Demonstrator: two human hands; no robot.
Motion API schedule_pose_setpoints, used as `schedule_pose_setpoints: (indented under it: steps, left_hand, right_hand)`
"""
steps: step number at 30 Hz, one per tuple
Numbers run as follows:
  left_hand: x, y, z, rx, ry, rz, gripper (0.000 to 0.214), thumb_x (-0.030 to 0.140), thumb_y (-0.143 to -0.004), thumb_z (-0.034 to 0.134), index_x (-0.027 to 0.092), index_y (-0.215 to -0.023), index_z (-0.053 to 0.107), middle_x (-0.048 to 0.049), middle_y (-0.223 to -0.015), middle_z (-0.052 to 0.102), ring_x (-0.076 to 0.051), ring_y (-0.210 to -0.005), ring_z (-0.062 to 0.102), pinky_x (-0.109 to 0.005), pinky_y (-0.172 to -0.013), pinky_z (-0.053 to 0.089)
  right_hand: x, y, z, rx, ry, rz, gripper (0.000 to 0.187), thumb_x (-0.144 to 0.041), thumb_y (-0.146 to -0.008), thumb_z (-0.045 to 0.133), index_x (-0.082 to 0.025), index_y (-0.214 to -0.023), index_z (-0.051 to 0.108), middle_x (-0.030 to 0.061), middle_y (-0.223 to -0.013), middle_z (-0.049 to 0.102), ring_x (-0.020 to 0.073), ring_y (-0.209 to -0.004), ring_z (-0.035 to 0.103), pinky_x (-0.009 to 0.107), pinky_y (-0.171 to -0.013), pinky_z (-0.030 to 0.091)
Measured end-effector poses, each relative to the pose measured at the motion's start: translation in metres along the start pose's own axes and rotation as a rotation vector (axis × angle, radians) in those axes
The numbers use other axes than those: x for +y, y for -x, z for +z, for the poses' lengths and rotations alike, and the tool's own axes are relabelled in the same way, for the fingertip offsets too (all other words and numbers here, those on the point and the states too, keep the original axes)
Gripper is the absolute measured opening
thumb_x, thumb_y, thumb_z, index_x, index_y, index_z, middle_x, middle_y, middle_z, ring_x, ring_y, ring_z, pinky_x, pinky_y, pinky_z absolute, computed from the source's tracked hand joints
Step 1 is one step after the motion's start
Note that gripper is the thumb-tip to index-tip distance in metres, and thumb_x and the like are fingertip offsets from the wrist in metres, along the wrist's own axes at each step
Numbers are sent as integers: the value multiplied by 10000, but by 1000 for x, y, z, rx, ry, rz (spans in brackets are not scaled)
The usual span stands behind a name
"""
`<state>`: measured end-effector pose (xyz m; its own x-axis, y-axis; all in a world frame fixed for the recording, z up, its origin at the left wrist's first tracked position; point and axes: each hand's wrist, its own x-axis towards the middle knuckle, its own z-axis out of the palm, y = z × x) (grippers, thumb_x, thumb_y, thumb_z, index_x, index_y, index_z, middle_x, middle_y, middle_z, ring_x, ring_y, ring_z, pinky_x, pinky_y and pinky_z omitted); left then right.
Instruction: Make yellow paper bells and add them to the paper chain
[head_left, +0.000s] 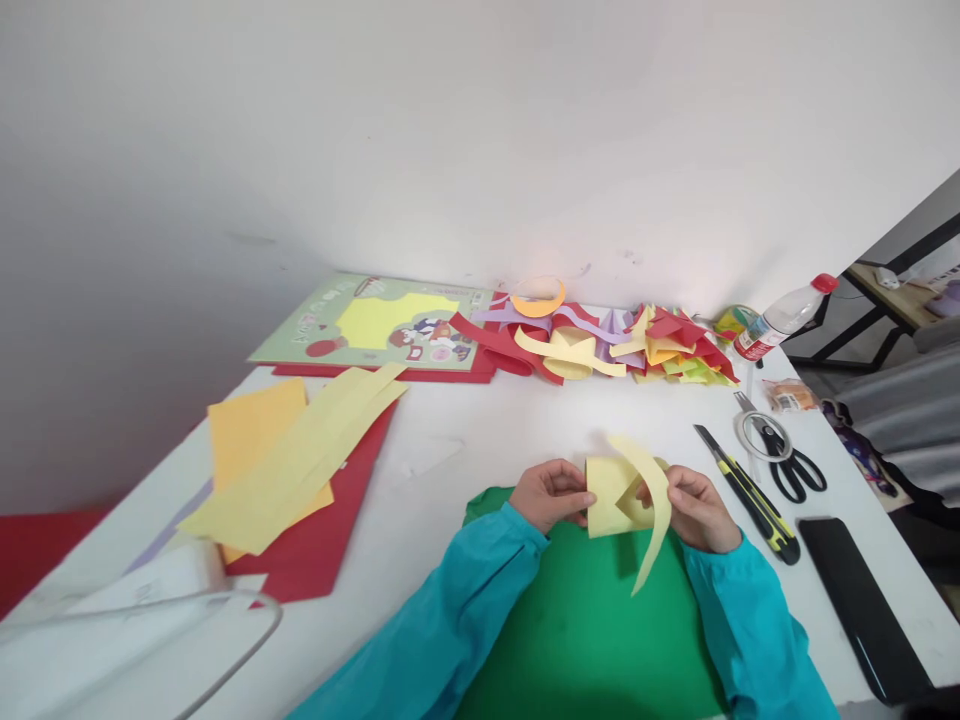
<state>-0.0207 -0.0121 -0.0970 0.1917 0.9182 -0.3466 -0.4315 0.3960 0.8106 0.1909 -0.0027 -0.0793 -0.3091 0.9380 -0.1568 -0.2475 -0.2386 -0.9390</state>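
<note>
A pale yellow paper roll (604, 490) is held between my two hands above a green mat (592, 620). The roll has a notch cut in its side, and a curved yellow paper strip (658, 490) crosses its right end. My left hand (553, 494) pinches the roll's left edge with thumb and fingers. At the right end, my right hand (699, 508) grips the strip against the roll; its fingertips are partly hidden behind the paper.
Cut paper shapes (570, 350) and scraps (675, 350) lie along the wall beside a green booklet (300, 325). Coloured sheets (300, 450) are at left. A cutter (750, 490), scissors (795, 470), tape roll (742, 432), black phone-like slab (862, 610) and bottle (784, 318) stand right.
</note>
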Motion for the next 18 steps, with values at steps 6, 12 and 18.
schedule_pose_setpoints:
  steps: [6, 12, 18]
  left_hand:
    - [3, 4, 7, 22, -53, 82, 402, 313, -421, 859, 165, -626, 547, -9, -606, 672, -155, -508, 625, -261, -427, 528]
    - [2, 6, 8, 66, -94, 115, 235, 302, -531, 810, 148, -664, 691, -20, -527, 661, -144, -466, 606, -255, -458, 526]
    - [1, 7, 11, 86, -89, 120, 233, 267, -492, 827, 159, -646, 691, -20, -548, 667, -159, -509, 623, -269, -491, 542]
  right_hand:
    - [-3, -1, 6, -13, 100, -7, 264, -427, -614, 759, -199, -587, 628, 25, -682, 638, 170, -645, 565, 313, -641, 454]
    - [-1, -2, 7, 14, 117, 0, 288, -451, -616, 755, -194, -586, 630, 18, -632, 626, 151, -588, 546, 302, -611, 450]
    - [-4, -1, 1, 103, 172, -39, 293, -461, -609, 757, -193, -594, 639, -18, -495, 560, 107, -461, 456, 246, -472, 365]
